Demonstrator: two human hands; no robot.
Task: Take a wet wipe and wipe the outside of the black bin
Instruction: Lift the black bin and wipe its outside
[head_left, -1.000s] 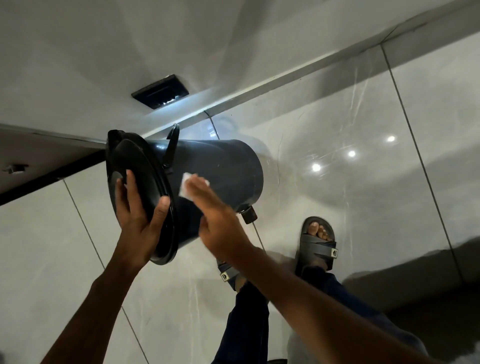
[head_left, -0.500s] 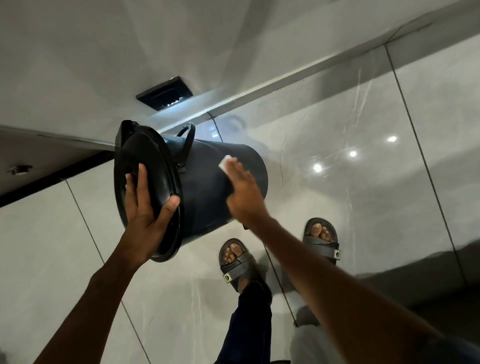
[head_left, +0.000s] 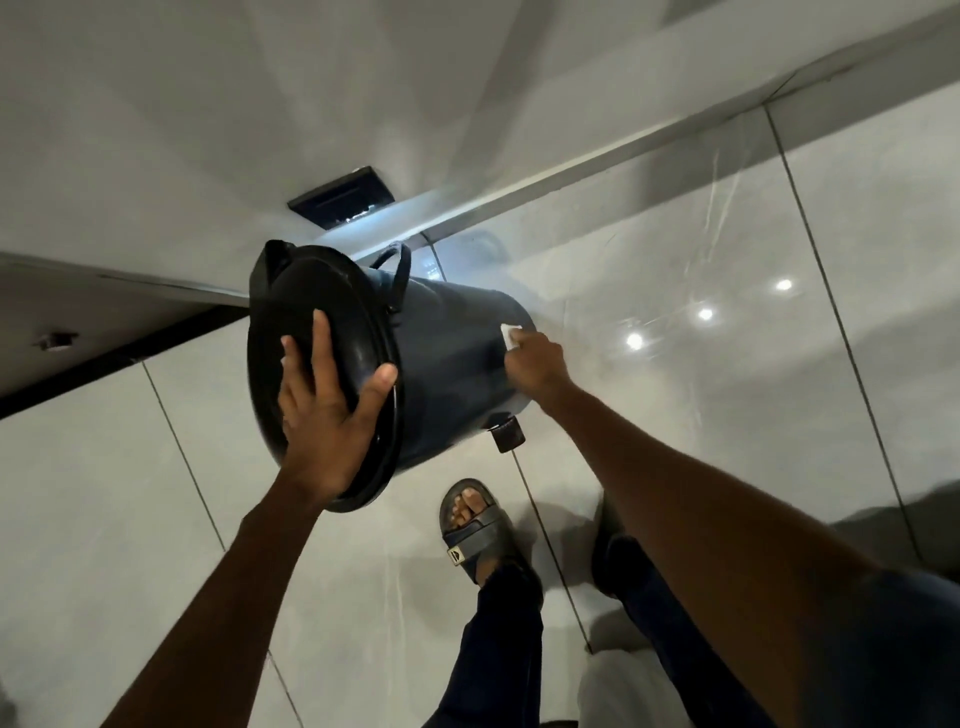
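So the glossy tiled floor (head_left: 675, 291) has loads of bare space to the right of everything. The black bin (head_left: 447, 364) is tipped way over, held up off the tiles, long axis running from the lid (head_left: 317, 332) at left toward its base at right, lid facing the camera. Wall skirting (head_left: 571, 171) sits just behind it. Left hand (head_left: 327, 415) is spread flat on the lid, thumb hooked on the rim. Right hand (head_left: 535, 364) is down near the base edge, fingers closed over the white wet wipe (head_left: 511, 335), pressing it against the side. One sandal (head_left: 478, 525) is below the bin.
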